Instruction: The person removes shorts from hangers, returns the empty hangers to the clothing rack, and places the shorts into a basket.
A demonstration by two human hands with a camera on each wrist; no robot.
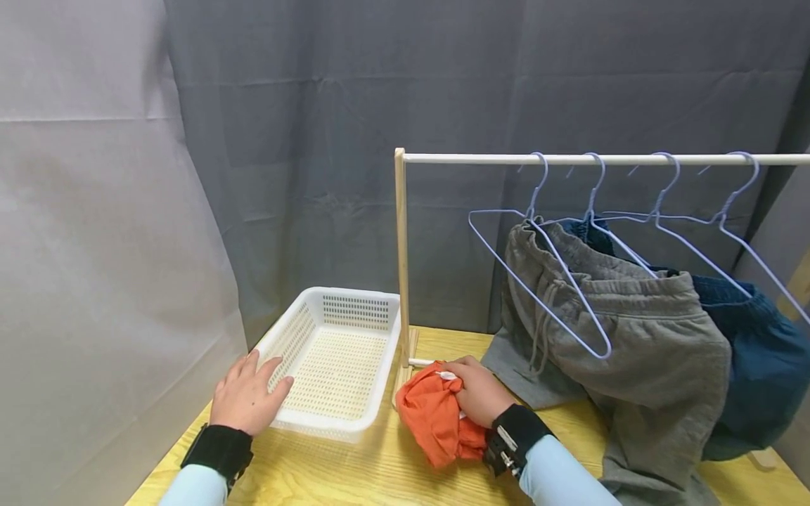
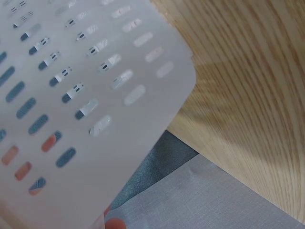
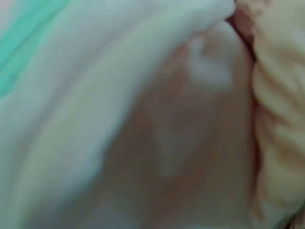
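A crumpled orange garment [image 1: 433,416] lies on the wooden table [image 1: 354,471], just right of a white perforated basket [image 1: 335,358]. My right hand [image 1: 474,388] grips the top of the orange garment with curled fingers. My left hand [image 1: 245,395] rests flat on the basket's near left rim, fingers straight. The left wrist view shows the basket's slotted wall [image 2: 71,95] very close, over the table and grey cloth. The right wrist view is a blur of pale fabric [image 3: 143,114] against the lens.
A wooden clothes rail [image 1: 569,159] stands at the right with several pale blue wire hangers [image 1: 538,274]. Grey sweatpants [image 1: 639,337] and a dark blue garment [image 1: 759,365] hang from them down onto the table. A grey cloth backdrop [image 1: 316,140] encloses the back and left.
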